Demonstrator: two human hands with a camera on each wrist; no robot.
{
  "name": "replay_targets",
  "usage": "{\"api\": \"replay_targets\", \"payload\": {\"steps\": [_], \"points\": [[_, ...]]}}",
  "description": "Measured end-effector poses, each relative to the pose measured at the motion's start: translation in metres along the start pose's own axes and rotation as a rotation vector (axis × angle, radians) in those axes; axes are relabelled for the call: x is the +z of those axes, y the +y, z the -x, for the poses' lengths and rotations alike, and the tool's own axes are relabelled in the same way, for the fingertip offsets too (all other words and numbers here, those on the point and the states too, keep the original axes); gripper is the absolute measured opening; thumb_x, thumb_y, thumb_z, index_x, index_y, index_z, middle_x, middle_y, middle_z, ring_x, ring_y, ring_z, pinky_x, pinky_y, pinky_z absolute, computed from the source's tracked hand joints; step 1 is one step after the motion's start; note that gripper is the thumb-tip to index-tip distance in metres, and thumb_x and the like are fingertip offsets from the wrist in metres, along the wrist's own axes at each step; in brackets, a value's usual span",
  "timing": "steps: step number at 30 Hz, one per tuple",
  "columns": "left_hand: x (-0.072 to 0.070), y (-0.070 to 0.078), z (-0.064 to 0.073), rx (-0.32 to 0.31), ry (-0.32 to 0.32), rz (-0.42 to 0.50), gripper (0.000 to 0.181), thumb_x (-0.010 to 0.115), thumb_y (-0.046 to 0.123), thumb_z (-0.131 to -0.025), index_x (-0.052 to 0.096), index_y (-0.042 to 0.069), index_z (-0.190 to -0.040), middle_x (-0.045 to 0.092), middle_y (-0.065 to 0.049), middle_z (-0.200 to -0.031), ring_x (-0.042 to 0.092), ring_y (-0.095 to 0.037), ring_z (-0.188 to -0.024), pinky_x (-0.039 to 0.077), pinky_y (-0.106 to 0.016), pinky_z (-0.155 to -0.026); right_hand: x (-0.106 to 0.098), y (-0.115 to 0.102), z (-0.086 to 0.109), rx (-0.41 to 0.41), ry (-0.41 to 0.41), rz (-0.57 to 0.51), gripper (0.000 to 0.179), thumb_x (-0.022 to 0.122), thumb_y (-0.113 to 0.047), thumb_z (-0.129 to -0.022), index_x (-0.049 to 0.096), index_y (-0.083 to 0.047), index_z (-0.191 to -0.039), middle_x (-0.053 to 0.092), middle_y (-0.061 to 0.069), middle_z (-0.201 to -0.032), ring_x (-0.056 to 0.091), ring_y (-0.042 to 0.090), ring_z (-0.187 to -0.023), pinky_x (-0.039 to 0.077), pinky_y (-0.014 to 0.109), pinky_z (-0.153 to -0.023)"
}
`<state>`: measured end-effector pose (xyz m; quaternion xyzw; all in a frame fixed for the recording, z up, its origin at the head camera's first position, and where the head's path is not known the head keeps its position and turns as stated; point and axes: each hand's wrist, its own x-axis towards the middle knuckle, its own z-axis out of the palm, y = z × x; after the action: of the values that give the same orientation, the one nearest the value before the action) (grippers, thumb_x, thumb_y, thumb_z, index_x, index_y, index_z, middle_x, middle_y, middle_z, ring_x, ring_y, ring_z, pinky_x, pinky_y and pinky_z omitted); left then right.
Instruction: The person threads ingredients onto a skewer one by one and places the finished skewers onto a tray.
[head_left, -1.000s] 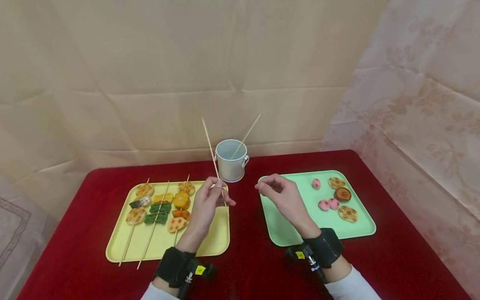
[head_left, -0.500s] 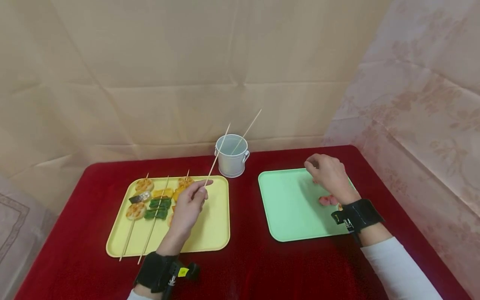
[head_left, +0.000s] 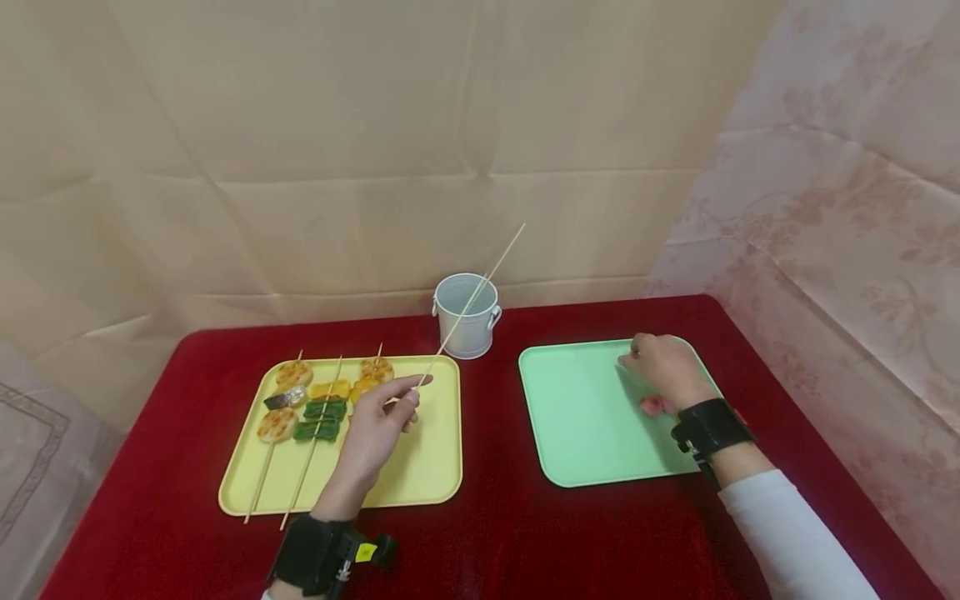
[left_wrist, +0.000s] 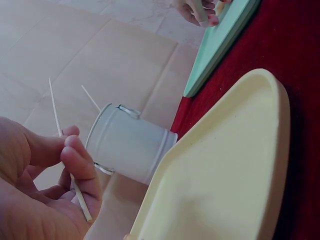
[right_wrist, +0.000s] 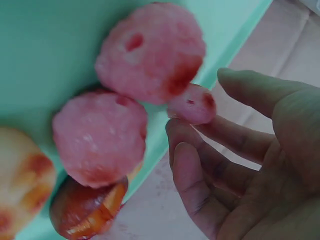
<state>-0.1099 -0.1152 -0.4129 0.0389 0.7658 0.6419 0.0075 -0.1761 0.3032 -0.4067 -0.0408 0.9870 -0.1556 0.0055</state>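
Note:
My left hand [head_left: 378, 417] pinches a thin bamboo skewer [left_wrist: 55, 107] between thumb and fingers, its tip pointing up and away over the yellow tray. The right hand [head_left: 667, 367] is over the far part of the green tray [head_left: 577, 417]. In the right wrist view, its fingers curve around a small pink meatball [right_wrist: 192, 105], with a gap showing between the thumb tip and the ball. Two other pink meatballs [right_wrist: 152, 52] are close by, next to a brown mushroom-like piece [right_wrist: 87, 207] and a pale, browned disc [right_wrist: 20, 180].
Three loaded skewers lie on the yellow tray [head_left: 435, 475], including one with green pieces [head_left: 322, 417] and one with pale discs [head_left: 277, 425]. A white bucket [head_left: 468, 333] behind the trays holds another skewer [left_wrist: 91, 97]. Red cloth [head_left: 495, 500] covers the table.
The right hand has moved right from the green tray's left side to the small meatball. The left hand has shifted left and lower, tilting its skewer from left-leaning to right-leaning.

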Motion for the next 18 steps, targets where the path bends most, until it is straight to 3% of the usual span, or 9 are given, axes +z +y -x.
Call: {"api": "replay_targets", "payload": {"steps": [5, 8, 14, 18], "points": [[0.001, -0.004, 0.001, -0.009, -0.011, -0.011, 0.026, 0.059, 0.0, -0.103, 0.073, -0.001, -0.125, 0.069, -0.021, -0.123, 0.06, -0.014, -0.076, 0.051, -0.023, -0.068, 0.003, 0.002, -0.004, -0.001, 0.047, 0.017, 0.012, 0.062, -0.012, -0.094, 0.059, -0.002, -0.089, 0.05, 0.006, -0.073, 0.048, 0.023, -0.068, 0.044, 0.038, -0.063], [0.001, -0.005, 0.001, -0.009, -0.02, -0.018, 0.026, 0.06, 0.0, -0.103, 0.073, -0.001, -0.125, 0.069, -0.021, -0.122, 0.06, -0.016, -0.075, 0.05, -0.023, -0.068, -0.001, -0.004, -0.004, 0.042, 0.065, -0.062, 0.011, 0.057, -0.013, -0.092, 0.058, -0.003, -0.095, 0.054, 0.007, -0.075, 0.05, 0.023, -0.069, 0.041, 0.036, -0.062], [-0.003, -0.006, 0.001, 0.002, -0.038, -0.089, 0.025, 0.062, 0.003, -0.102, 0.074, 0.0, -0.124, 0.073, -0.018, -0.118, 0.059, -0.021, -0.083, 0.046, -0.023, -0.067, -0.008, -0.042, 0.004, 0.029, 0.192, -0.391, 0.038, 0.063, -0.029, -0.1, 0.059, -0.003, -0.126, 0.07, 0.016, -0.108, 0.064, 0.03, -0.094, 0.051, 0.039, -0.078], [-0.008, -0.007, 0.001, -0.004, -0.068, -0.091, 0.026, 0.061, 0.003, -0.102, 0.073, -0.001, -0.125, 0.072, -0.018, -0.125, 0.062, -0.025, -0.095, 0.048, -0.024, -0.073, -0.008, -0.071, 0.01, -0.004, 0.196, -0.689, 0.052, 0.067, -0.04, -0.101, 0.06, -0.007, -0.14, 0.07, 0.014, -0.124, 0.066, 0.031, -0.112, 0.052, 0.039, -0.093]]}}
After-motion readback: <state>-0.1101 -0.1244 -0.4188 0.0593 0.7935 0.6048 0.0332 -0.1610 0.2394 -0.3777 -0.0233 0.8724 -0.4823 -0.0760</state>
